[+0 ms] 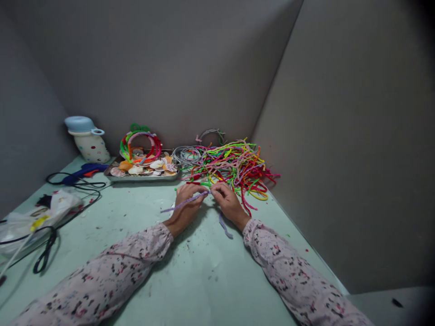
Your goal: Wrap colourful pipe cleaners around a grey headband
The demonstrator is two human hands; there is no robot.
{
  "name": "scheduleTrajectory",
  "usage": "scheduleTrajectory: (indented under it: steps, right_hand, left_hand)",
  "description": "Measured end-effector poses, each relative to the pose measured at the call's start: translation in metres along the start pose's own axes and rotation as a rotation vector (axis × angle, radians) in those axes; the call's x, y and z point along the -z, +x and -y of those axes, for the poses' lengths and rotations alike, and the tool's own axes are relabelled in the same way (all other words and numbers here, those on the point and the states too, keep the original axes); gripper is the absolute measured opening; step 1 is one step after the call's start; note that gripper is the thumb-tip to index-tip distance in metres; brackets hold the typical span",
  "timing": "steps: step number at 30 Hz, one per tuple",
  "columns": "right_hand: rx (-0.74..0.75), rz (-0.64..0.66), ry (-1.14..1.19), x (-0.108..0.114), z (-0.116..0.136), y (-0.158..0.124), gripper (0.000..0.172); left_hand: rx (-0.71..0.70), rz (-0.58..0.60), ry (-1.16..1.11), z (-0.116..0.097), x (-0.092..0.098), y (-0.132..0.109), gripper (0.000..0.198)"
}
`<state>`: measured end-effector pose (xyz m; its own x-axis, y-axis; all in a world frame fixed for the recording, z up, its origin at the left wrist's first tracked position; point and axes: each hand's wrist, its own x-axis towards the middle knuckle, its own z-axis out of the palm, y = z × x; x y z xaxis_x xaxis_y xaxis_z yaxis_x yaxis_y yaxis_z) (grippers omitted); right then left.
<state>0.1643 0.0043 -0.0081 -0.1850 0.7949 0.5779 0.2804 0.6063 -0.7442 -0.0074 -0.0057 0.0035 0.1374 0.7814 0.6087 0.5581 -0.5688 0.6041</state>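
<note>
Close together over the middle of the table, my left hand and my right hand pinch a fuzzy lilac pipe cleaner. One end of it sticks out to the left across the left hand. A short lilac piece hangs or lies below the right hand; whether it joins the held one is hidden. Just beyond the fingertips, red and green pipe cleaner shows, partly covered by the hands. Behind the right hand spreads a tangled heap of coloured pipe cleaners.
A metal tray of seashells bears several fuzzy coloured hoops. Coils of grey wire lie beside it. At left are a dotted bottle, a blue glue gun, black cables and a plastic bag. Grey partitions enclose the table.
</note>
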Motion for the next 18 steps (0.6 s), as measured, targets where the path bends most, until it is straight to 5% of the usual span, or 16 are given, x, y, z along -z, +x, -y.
scheduleTrajectory:
  steps: [18]
  right_hand:
    - [-0.010,0.018,-0.018,0.0008,0.0000,0.0002,0.013]
  left_hand:
    - [-0.021,0.036,0.048,-0.0003,0.0028,0.0010,0.011]
